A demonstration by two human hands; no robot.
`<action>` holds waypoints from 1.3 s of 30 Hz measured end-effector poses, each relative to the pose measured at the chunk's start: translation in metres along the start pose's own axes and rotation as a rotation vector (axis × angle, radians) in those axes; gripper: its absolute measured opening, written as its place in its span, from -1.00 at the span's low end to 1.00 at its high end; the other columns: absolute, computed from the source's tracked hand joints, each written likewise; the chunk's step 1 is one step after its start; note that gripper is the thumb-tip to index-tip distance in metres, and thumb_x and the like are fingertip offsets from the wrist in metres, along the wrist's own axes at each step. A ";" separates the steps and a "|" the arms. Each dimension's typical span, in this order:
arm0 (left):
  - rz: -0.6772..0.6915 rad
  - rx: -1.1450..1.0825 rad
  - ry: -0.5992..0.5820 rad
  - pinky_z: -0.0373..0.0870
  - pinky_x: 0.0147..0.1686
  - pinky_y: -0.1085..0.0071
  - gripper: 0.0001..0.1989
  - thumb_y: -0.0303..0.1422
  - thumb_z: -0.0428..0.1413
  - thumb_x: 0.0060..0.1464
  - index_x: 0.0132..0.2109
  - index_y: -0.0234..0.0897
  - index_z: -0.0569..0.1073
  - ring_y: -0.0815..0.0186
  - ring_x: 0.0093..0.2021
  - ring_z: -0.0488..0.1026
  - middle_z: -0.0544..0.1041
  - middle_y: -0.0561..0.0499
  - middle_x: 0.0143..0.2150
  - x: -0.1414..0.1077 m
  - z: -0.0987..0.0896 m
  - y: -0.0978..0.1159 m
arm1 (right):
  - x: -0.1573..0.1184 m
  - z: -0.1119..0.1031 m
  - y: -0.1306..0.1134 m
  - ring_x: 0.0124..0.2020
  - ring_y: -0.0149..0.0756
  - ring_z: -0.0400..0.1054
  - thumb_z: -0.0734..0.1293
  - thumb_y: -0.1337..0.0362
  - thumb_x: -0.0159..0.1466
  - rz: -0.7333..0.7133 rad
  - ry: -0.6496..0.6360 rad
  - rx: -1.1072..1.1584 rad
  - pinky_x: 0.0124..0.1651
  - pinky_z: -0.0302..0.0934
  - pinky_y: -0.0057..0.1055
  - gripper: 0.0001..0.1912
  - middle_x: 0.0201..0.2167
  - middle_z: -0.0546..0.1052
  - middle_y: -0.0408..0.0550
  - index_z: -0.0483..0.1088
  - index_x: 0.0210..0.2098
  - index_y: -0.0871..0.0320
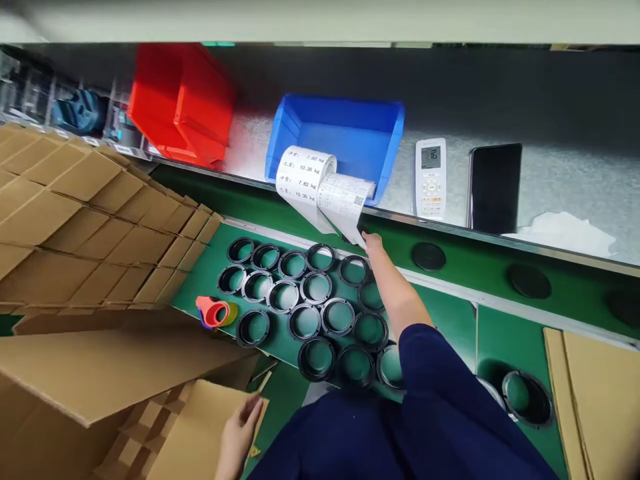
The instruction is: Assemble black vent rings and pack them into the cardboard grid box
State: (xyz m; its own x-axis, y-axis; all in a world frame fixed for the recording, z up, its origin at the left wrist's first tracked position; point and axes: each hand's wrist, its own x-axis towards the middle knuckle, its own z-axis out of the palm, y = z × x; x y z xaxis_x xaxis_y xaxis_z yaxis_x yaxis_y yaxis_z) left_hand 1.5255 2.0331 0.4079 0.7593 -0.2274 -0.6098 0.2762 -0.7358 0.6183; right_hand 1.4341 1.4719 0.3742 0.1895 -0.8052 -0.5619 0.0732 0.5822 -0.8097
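Note:
My right hand (371, 242) reaches to the shelf edge, closed on the free end of a strip of white printed labels (345, 197). The strip comes off a label roll (303, 167) that leans over the front of a blue bin (345, 143). My left hand (239, 430) is low in the view, beside a cardboard box flap (187, 427); its fingers are loosely bent and nothing shows in them. Below my right arm, several black rings (316, 287) stand in rows on the green bench (200, 283). My sleeve hides part of the group.
A red bin (200, 113), a white remote control (431, 177) and a black phone (495, 189) rest on the metal shelf. Flattened cartons (100, 220) are stacked at left. Coloured tape rolls (216, 312) lie near the rings. Another black ring (527, 398) and cardboard (605, 393) are at right.

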 end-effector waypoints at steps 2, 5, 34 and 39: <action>0.060 -0.105 -0.088 0.26 0.39 -0.09 -0.72 -0.18 0.37 -0.23 -0.30 -0.08 0.57 -0.22 0.24 0.48 0.68 -0.09 -0.13 0.022 0.020 0.052 | -0.023 -0.012 0.002 -0.45 -0.43 0.40 0.46 0.36 0.30 0.007 0.027 0.058 -0.23 0.48 -0.41 -0.56 -0.58 0.39 -0.24 0.12 -0.51 0.10; 0.085 -0.325 -0.357 0.21 0.42 0.05 -0.79 -0.44 0.34 -0.06 -0.22 -0.13 0.59 -0.04 0.36 0.36 0.65 -0.06 -0.09 0.046 0.064 0.127 | -0.088 -0.038 0.022 -0.35 -0.40 0.48 0.53 0.33 0.22 -0.030 -0.049 0.179 -0.10 0.50 -0.36 -0.51 -0.51 0.48 -0.20 0.10 -0.54 0.10; -0.175 -0.925 -1.228 0.43 0.23 -0.02 -0.49 -0.02 -0.05 0.36 0.02 -0.37 0.56 -0.01 0.10 0.57 0.65 -0.23 0.00 -0.156 0.214 0.168 | -0.322 -0.216 0.052 0.30 0.03 0.08 0.03 -0.10 0.51 -1.015 -0.171 -0.929 0.44 -0.04 0.12 -0.41 0.22 0.35 0.08 0.63 0.00 -0.03; -0.177 -0.914 -1.226 0.41 0.20 -0.20 -0.45 0.06 -0.01 0.32 0.04 -0.33 0.54 -0.12 0.15 0.54 0.63 -0.28 0.03 -0.166 0.223 0.174 | -0.314 -0.228 0.040 0.29 -0.02 0.16 -0.07 -0.27 0.47 -0.860 -0.317 -0.771 0.43 -0.01 0.04 -0.22 0.18 0.40 0.07 0.64 -0.03 0.01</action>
State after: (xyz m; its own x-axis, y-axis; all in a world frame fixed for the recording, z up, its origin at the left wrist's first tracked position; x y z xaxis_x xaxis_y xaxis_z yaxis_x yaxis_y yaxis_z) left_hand 1.3161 1.8011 0.5062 -0.1304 -0.8873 -0.4423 0.9107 -0.2836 0.3004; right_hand 1.1542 1.7221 0.4797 0.6065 -0.7715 0.1921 -0.2917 -0.4407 -0.8489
